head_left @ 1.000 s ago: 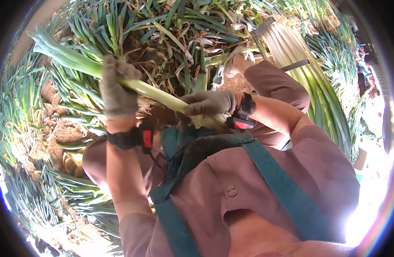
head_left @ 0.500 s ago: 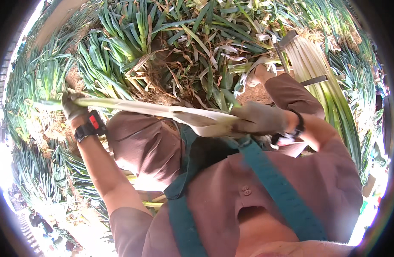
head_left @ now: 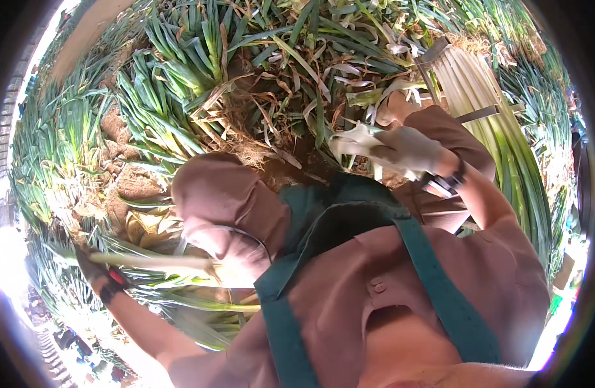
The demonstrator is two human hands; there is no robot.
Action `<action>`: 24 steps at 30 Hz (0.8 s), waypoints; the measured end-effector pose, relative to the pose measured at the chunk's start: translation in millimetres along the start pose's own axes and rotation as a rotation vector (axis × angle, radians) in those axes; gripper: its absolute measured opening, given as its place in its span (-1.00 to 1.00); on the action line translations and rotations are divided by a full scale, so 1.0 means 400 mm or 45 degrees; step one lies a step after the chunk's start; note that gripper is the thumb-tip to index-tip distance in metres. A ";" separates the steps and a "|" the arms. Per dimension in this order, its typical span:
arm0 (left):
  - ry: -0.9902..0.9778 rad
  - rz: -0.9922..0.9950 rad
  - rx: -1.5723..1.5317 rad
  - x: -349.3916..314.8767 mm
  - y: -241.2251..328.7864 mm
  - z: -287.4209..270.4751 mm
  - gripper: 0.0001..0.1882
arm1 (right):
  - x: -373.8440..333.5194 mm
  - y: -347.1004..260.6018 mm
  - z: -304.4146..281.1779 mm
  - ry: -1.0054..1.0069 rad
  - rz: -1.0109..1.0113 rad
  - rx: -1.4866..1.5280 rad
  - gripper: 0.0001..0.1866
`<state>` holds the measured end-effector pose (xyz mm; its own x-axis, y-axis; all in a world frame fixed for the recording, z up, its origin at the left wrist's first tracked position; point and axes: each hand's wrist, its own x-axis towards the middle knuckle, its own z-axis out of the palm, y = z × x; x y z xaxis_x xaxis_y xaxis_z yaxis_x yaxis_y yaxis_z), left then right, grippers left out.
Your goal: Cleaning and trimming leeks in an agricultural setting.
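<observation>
Gripping a leek (head_left: 158,261), the curled left hand (head_left: 90,262) is outstretched sideways (probably for room beyond the knee (head_left: 223,197)); the closed right hand (head_left: 410,149) clutches pale leaves (head_left: 355,141).

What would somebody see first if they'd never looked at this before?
Probably the long white-and-green bundle of leeks on the right. Then perhaps the left hand gripping a blurry leek at the lower left, and the gloved right hand with pale leaves right of centre.

Across the brown earthen ground (head_left: 300,171) lie heaps of long green-leaved leeks (head_left: 171,74), withered tan leaf scraps (head_left: 268,110) and rounded light-brown soil clumps (head_left: 139,183).
</observation>
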<state>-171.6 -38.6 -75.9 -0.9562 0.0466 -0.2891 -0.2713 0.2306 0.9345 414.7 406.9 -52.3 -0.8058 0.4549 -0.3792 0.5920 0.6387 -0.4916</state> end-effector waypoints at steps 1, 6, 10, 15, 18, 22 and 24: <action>0.003 -0.015 0.027 -0.032 -0.006 -0.029 -0.66 | 0.056 0.050 0.072 -0.039 -0.026 -0.071 -0.66; 0.108 -0.128 0.073 -0.182 -0.080 -0.164 -0.61 | 0.220 0.135 0.273 -0.252 -0.121 -0.233 -0.61; 0.111 -0.073 -0.041 -0.221 -0.053 -0.131 -0.62 | 0.238 -0.046 0.113 -0.491 -0.083 -0.188 -0.54; -0.162 0.167 -0.438 -0.215 0.123 -0.007 -0.60 | 0.409 -0.019 0.148 -0.355 -0.207 -0.039 -0.58; -0.613 0.236 -0.821 -0.250 0.279 0.086 -0.58 | 0.580 -0.009 0.219 -0.138 -0.217 -0.020 -0.65; -1.135 0.205 -0.968 -0.312 0.354 0.270 -0.56 | 0.891 -0.053 0.395 0.003 -0.448 0.282 -0.67; -1.209 0.452 -0.664 -0.281 0.268 0.493 -0.57 | 0.976 -0.085 0.425 -0.050 -0.284 0.298 -0.64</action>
<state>-71.3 172.7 15.9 -0.5786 0.7964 0.1758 -0.2267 -0.3641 0.9034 83.3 457.0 -317.0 -0.9173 0.2926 -0.2700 0.3931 0.5578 -0.7310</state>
